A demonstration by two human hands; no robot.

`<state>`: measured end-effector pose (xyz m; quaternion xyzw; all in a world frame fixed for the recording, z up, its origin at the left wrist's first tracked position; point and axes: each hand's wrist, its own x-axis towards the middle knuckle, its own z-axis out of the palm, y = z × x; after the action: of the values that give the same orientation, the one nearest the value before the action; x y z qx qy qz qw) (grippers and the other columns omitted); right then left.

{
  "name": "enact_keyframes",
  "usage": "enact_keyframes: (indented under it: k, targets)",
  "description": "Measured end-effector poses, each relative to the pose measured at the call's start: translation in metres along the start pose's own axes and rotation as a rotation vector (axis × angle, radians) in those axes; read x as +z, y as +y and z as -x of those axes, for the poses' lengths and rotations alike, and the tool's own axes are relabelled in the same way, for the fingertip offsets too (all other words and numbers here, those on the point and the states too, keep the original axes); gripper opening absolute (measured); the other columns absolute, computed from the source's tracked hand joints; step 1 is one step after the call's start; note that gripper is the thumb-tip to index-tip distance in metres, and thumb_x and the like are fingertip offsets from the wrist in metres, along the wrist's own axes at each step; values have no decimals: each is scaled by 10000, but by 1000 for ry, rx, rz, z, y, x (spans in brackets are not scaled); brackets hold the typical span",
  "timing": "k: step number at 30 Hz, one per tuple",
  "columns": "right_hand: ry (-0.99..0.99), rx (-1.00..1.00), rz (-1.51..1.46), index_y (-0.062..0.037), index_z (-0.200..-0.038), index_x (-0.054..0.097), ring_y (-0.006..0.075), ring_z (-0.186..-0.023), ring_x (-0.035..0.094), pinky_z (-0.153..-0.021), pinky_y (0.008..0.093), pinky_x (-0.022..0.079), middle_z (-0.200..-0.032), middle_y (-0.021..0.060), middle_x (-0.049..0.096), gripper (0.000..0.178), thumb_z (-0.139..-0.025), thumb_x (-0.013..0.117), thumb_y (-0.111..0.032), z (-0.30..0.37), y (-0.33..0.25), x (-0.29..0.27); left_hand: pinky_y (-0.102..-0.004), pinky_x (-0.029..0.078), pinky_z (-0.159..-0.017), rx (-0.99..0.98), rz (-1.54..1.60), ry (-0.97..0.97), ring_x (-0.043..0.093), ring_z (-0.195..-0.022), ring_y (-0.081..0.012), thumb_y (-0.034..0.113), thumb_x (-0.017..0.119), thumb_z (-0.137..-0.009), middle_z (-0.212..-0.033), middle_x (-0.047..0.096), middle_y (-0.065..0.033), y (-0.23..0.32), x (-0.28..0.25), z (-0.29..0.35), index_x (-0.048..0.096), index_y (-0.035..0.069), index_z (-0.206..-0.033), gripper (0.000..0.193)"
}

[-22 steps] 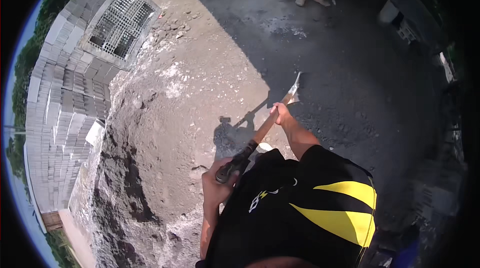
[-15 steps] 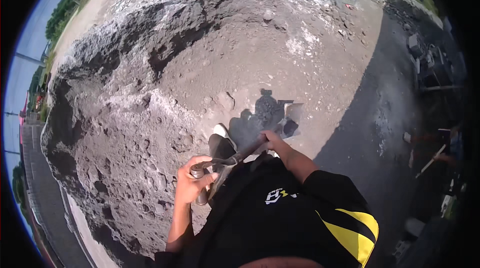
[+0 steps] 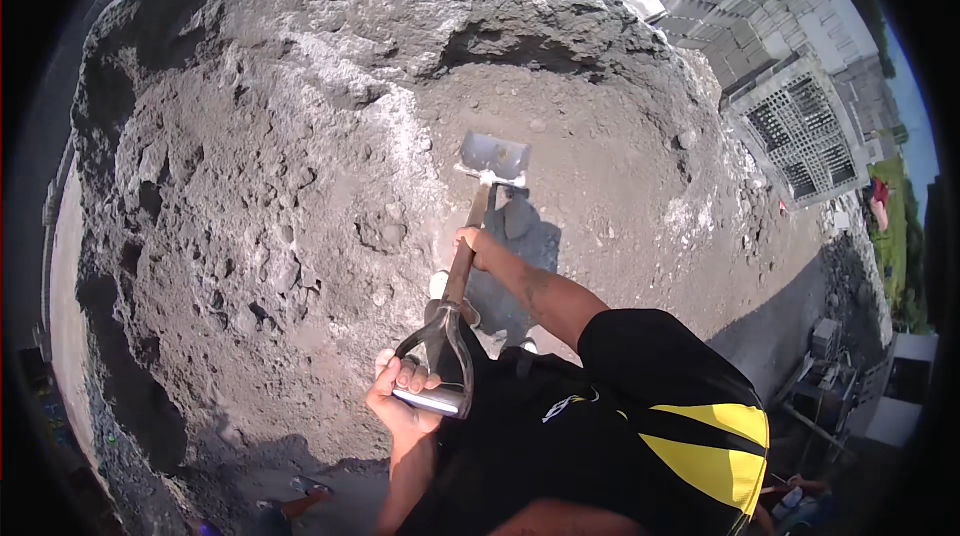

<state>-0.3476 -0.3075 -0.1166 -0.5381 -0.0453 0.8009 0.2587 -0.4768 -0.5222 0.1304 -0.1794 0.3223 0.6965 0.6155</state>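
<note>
Hard sunlight brightens the dirt (image 3: pixel 610 176) around the shovel (image 3: pixel 458 281), and a dark shadow (image 3: pixel 540 241) falls just right of it. Well beyond the shovel's right side, blocks (image 3: pixel 740 36) bend toward the black fisheye rim.

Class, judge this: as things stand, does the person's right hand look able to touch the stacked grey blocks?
Probably not: the right hand is wrapped around the shovel shaft, and the stacked grey blocks look well out of reach, with a stretch of dirt in between.

Stacked grey blocks (image 3: pixel 735 1), upper right | lattice panel (image 3: pixel 803 133) beside them | grass (image 3: pixel 905 231), right
</note>
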Motion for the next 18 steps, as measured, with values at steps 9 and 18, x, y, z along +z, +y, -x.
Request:
enact_keyframes:
  k: [9,18]
  targets:
    - [225,-749,994,63,-1050,475,242,-745,585,-698,300,466,-788,129,583,499,-848,487,-393,47,-102,43,-252,374,-460,-3,-54,85,385,-463,-107,35,511,-753,-572,396,-5,-74,108,-222,446,83,-882,153]
    - [-11,-901,1444,6,-1024,494,388,-806,562,-688,426,449,-880,232,578,402,-879,397,-356,175,-200,132,-213,392,-509,108,-92,-31,462,-593,-99,10,531,-753,-663,465,-29,-75,200,-247,461,35,-842,116]
